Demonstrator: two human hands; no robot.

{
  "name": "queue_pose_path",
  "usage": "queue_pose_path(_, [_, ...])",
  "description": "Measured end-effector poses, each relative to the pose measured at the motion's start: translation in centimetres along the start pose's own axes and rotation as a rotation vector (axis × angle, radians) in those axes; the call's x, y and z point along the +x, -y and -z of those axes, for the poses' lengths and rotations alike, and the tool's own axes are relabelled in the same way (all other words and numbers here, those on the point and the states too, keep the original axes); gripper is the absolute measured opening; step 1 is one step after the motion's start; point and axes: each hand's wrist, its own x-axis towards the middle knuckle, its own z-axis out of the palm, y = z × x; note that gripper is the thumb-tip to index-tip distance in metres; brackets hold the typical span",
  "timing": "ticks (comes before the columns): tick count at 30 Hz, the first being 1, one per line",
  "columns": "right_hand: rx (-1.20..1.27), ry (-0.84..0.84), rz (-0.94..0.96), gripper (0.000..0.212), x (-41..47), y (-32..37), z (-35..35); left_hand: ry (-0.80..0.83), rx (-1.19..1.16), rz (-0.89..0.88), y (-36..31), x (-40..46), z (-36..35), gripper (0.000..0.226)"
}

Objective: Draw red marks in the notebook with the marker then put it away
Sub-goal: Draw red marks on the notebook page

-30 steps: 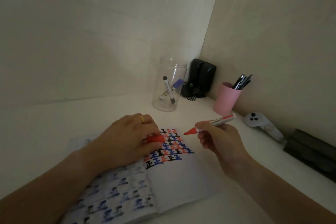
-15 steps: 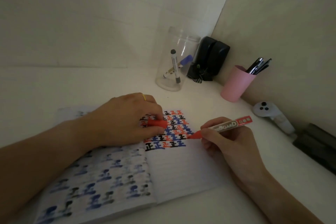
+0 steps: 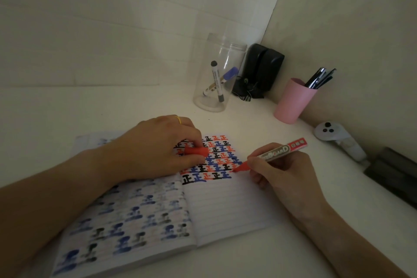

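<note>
Marker (image 3: 274,155) gripped in right hand (image 3: 285,172), tip touching notebook (image 3: 225,207), left hand (image 3: 158,149) pinching red cap (image 3: 195,151) on page

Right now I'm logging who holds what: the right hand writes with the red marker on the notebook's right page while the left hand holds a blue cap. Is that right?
Not quite. The cap in the left hand is red, not blue, as the head view shows. The rest holds: the right hand has the red marker with its tip on the right page of the notebook.
</note>
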Motion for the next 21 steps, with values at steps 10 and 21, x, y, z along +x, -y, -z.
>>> queue_pose_path(10, [0.023,0.019,-0.009,0.007,-0.1,0.14,0.05,-0.01,-0.013,0.004,-0.08,-0.12,0.08,0.044])
queue_pose_path(21, [-0.007,-0.012,-0.023,0.008,-0.09,0.06,0.13,-0.008,-0.018,0.0,-0.15,-0.12,0.12,0.044])
